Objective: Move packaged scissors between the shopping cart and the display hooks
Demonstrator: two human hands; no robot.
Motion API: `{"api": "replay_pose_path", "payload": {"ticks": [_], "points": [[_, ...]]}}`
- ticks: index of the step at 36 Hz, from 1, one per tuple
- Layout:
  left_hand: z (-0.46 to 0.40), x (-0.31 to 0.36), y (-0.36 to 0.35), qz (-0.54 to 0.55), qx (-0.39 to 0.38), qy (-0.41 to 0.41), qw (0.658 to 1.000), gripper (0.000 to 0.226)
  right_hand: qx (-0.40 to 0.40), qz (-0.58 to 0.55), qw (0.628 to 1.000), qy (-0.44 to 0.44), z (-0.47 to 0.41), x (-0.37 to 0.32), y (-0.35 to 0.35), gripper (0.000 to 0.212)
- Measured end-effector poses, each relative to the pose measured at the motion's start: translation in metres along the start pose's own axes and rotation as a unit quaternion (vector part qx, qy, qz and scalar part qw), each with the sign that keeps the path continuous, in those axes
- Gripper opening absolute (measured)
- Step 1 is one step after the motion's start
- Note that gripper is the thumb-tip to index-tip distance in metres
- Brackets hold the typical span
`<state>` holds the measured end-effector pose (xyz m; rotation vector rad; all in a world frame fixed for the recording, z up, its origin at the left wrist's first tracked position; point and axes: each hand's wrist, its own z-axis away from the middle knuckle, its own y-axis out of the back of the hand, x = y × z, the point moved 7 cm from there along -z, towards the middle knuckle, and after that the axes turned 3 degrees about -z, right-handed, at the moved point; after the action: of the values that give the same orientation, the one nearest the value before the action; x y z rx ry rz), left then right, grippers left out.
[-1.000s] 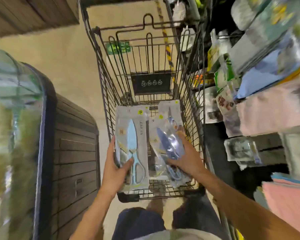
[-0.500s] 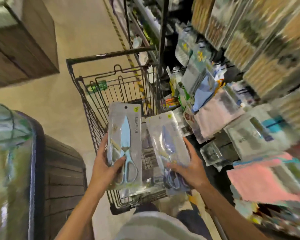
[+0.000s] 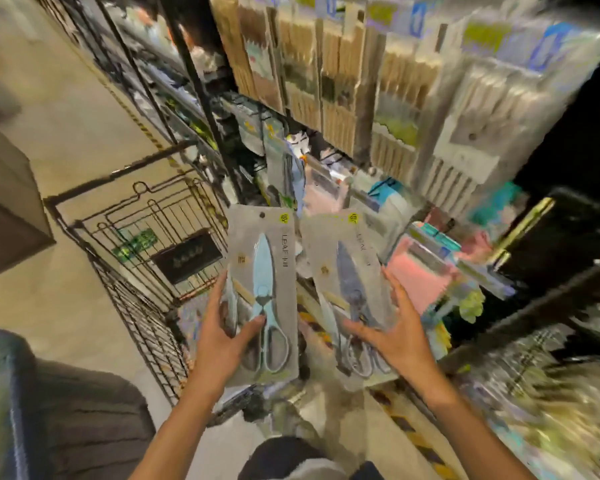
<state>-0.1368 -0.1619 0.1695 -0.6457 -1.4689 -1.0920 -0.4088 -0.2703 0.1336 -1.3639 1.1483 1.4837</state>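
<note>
Head camera, looking down: the left hand (image 3: 222, 336) grips a packaged pair of light-blue scissors (image 3: 262, 292) by its lower edge, thumb across the front of the card, fingers behind. Beside it, the right hand (image 3: 394, 336) holds a second scissors pack (image 3: 347, 289), with darker blue-grey blades, thumb on the front and fingers spread along its right edge. Both packs stand upright, close together but apart, lifted above the near end of the wire shopping cart (image 3: 153, 244), which sits to their left. Beyond, heavily blurred, hanging packaged goods (image 3: 378, 98) fill the display rack; pink cloths (image 3: 420, 271) lie lower right.
</note>
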Motion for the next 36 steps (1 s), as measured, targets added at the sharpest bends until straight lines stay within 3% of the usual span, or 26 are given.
{"api": "replay_pose_path", "payload": {"ticks": [10,14,27,36], "points": [[0.072,0.029,-0.093,-0.061,-0.117,-0.049,0.99,0.089,0.126,0.004,0.992,-0.024,0.141,0.016,0.108,0.099],[0.1,0.047,-0.127,-0.03,-0.186,-0.086,0.978,0.083,0.18,0.02,0.983,-0.019,0.192,0.009,0.138,0.104],[0.171,0.083,-0.196,-0.003,-0.327,-0.145,0.934,0.088,0.392,0.09,0.915,-0.041,0.361,-0.031,0.181,0.102],[0.242,0.111,-0.232,0.032,-0.389,-0.182,0.902,0.09,0.458,0.138,0.876,-0.064,0.459,-0.052,0.209,0.102]]}}
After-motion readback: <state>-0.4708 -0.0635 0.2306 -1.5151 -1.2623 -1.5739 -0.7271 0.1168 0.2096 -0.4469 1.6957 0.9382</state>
